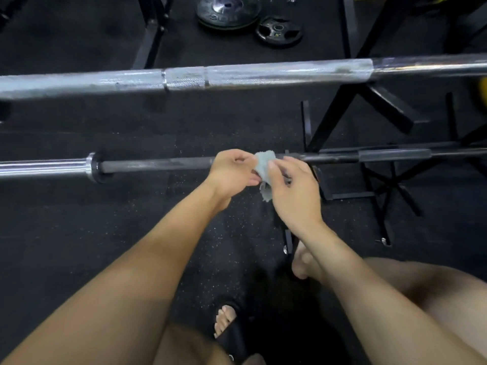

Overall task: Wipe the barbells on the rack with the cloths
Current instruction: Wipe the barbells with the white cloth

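A small grey-green cloth [264, 167] is held between both hands, right at the dark shaft of the lower barbell [158, 164]. My left hand [232, 175] pinches the cloth's left edge with curled fingers. My right hand [292, 191] pinches its right side with thumb and fingertips, and a corner of the cloth hangs below. That barbell has a chrome sleeve and collar at the left. A second, thicker silver barbell [237, 76] runs across the view higher up and farther away.
Black rack legs and cross braces [350, 106] stand to the right, behind and under the bars. Weight plates [278, 30] lie on the dark rubber floor at the back. My feet in black slides [229, 327] are at the bottom of the view.
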